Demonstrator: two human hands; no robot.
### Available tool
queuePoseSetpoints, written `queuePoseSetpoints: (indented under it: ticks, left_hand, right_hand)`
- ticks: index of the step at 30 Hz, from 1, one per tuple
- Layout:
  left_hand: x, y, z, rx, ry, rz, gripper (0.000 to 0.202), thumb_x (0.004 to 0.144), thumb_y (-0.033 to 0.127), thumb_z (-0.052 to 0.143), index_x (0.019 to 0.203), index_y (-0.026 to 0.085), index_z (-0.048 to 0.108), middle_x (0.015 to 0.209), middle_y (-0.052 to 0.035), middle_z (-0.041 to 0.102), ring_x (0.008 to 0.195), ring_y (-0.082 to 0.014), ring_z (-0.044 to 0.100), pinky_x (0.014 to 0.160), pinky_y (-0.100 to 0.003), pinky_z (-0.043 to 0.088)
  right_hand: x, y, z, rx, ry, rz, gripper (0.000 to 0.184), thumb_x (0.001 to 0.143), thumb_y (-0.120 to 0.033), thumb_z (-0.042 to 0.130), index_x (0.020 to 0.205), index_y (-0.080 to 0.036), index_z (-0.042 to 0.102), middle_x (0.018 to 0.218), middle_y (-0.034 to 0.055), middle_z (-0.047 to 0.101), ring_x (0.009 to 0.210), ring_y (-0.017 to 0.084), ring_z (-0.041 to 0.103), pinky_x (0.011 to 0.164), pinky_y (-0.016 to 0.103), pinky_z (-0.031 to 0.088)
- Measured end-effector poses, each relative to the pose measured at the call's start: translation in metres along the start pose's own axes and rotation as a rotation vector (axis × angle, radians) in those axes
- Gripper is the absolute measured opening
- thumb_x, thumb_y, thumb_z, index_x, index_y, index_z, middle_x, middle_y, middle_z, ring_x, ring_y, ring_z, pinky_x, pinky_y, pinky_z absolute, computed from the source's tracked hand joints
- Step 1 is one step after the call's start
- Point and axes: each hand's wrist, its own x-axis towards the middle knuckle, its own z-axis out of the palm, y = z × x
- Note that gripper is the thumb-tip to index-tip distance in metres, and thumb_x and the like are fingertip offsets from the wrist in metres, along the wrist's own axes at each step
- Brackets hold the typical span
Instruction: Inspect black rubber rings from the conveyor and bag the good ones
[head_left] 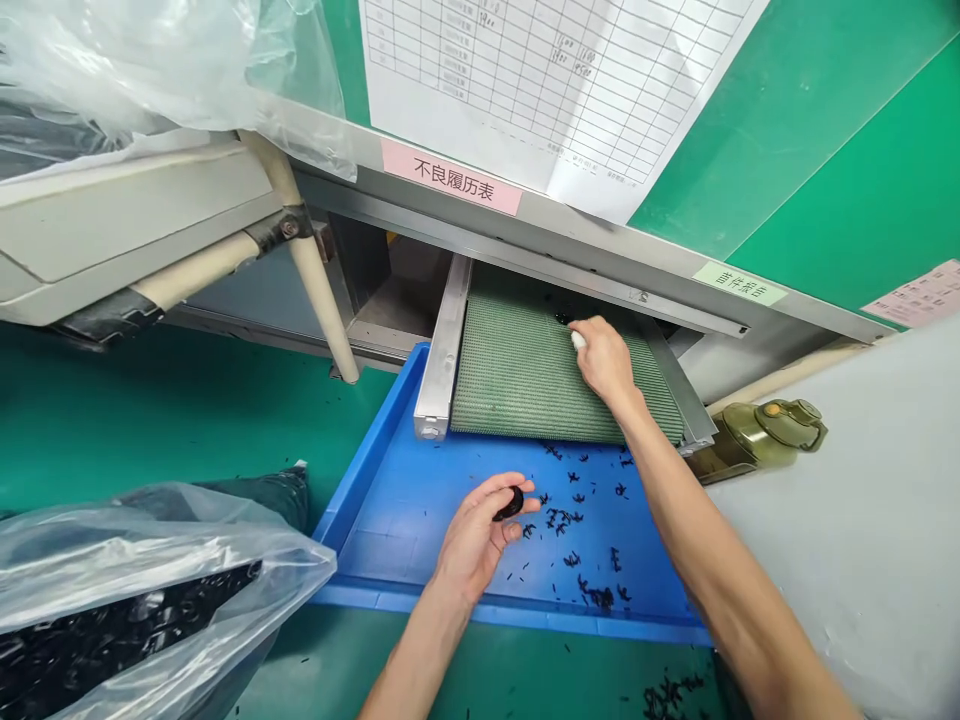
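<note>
My left hand [480, 535] hovers over the blue tray [375, 480] and pinches a small round black part [511, 502] between thumb and fingers. My right hand [604, 358] reaches forward onto the green conveyor belt [517, 380]; its fingers are curled near a small black piece [562, 318] at the belt's far end. A white cot covers one fingertip [578, 340]. Whether that hand grips anything is hidden. Several small black scraps [577, 520] lie scattered on the tray below the belt's end.
A clear plastic bag of black parts [127, 600] lies at the lower left. An olive water jug [757, 440] lies to the right of the belt. A paper form [555, 90] hangs on the green wall above. A grey surface [862, 520] fills the right side.
</note>
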Motion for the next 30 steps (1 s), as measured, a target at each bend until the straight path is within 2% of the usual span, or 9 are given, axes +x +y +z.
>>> queuePoseSetpoints:
  ticks: [2, 5, 10, 13, 16, 19, 22, 25, 30]
  left_hand:
    - [0.000, 0.000, -0.001, -0.020, -0.003, 0.005, 0.019, 0.070, 0.018, 0.067, 0.088, 0.013, 0.066, 0.091, -0.0083, 0.068, 0.072, -0.0143, 0.065, 0.047, -0.016, 0.043]
    - [0.001, 0.000, -0.001, -0.048, 0.011, 0.007, 0.017, 0.069, 0.019, 0.069, 0.085, 0.013, 0.067, 0.085, -0.0069, 0.067, 0.067, -0.0121, 0.063, 0.046, -0.016, 0.043]
    - [0.001, 0.000, -0.001, -0.075, 0.031, -0.003, 0.018, 0.068, 0.018, 0.070, 0.084, 0.012, 0.066, 0.082, -0.0064, 0.067, 0.065, -0.0116, 0.062, 0.046, -0.016, 0.042]
    - [0.000, -0.001, -0.002, -0.060, 0.015, 0.012, 0.022, 0.069, 0.021, 0.070, 0.089, 0.014, 0.065, 0.083, -0.0055, 0.066, 0.066, -0.0116, 0.062, 0.047, -0.016, 0.042]
    - [-0.001, -0.001, -0.001, -0.037, -0.028, 0.054, 0.026, 0.071, 0.029, 0.071, 0.092, 0.015, 0.062, 0.082, -0.0034, 0.063, 0.065, -0.0103, 0.061, 0.045, -0.015, 0.039]
    - [-0.004, 0.000, 0.003, 0.007, -0.089, 0.098, 0.031, 0.070, 0.038, 0.071, 0.088, 0.015, 0.060, 0.076, -0.0011, 0.060, 0.056, -0.0071, 0.055, 0.038, -0.013, 0.029]
    - [-0.011, 0.000, 0.010, 0.092, -0.130, 0.126, 0.037, 0.070, 0.046, 0.069, 0.088, 0.015, 0.058, 0.069, 0.0012, 0.056, 0.048, -0.0049, 0.050, 0.034, -0.013, 0.020]
    - [-0.023, -0.006, 0.017, 0.207, -0.176, 0.136, 0.041, 0.073, 0.053, 0.063, 0.087, 0.015, 0.055, 0.066, 0.0018, 0.056, 0.044, -0.0054, 0.049, 0.033, -0.014, 0.018]
    - [-0.051, -0.031, 0.013, 0.462, -0.253, 0.067, 0.042, 0.076, 0.058, 0.055, 0.078, 0.017, 0.048, 0.059, 0.0025, 0.057, 0.038, -0.0053, 0.048, 0.032, -0.015, 0.017]
  right_hand:
    - [0.031, 0.004, 0.015, -0.040, -0.045, 0.018, 0.046, 0.081, -0.010, 0.037, 0.121, -0.021, 0.057, 0.116, 0.0113, 0.058, 0.104, 0.027, 0.052, 0.081, 0.037, 0.043]
    - [0.062, 0.010, 0.028, -0.034, -0.140, 0.071, 0.038, 0.079, -0.015, 0.045, 0.111, -0.023, 0.064, 0.109, 0.0102, 0.063, 0.095, 0.026, 0.057, 0.077, 0.036, 0.045]
    - [0.058, 0.013, 0.025, -0.009, -0.067, 0.088, 0.040, 0.077, -0.011, 0.041, 0.108, -0.021, 0.064, 0.101, 0.0111, 0.065, 0.092, 0.027, 0.059, 0.078, 0.038, 0.045]
    - [0.026, 0.006, 0.013, 0.060, 0.015, 0.087, 0.043, 0.078, -0.010, 0.036, 0.112, -0.020, 0.060, 0.105, 0.0121, 0.062, 0.095, 0.026, 0.058, 0.082, 0.040, 0.044]
    - [-0.021, -0.009, -0.001, 0.468, 0.031, 0.160, 0.037, 0.076, -0.013, 0.039, 0.107, -0.017, 0.059, 0.093, 0.0085, 0.065, 0.080, 0.020, 0.063, 0.076, 0.035, 0.049]
    - [-0.078, -0.033, -0.012, 0.922, -0.091, 0.268, 0.026, 0.073, -0.019, 0.048, 0.097, -0.017, 0.056, 0.074, 0.0023, 0.065, 0.060, 0.015, 0.062, 0.058, 0.028, 0.051]
    - [-0.132, -0.056, -0.018, 1.161, -0.215, 0.410, 0.014, 0.070, -0.023, 0.057, 0.083, -0.018, 0.053, 0.064, -0.0005, 0.063, 0.051, 0.012, 0.058, 0.049, 0.024, 0.047]
    - [-0.177, -0.070, -0.025, 1.112, -0.282, 0.423, 0.007, 0.073, -0.023, 0.055, 0.078, -0.019, 0.052, 0.061, -0.0021, 0.061, 0.049, 0.011, 0.056, 0.045, 0.022, 0.043]
    - [-0.232, -0.078, -0.043, 0.904, -0.394, 0.187, 0.007, 0.082, -0.021, 0.047, 0.075, -0.022, 0.047, 0.062, -0.0045, 0.062, 0.055, 0.012, 0.054, 0.054, 0.023, 0.039]
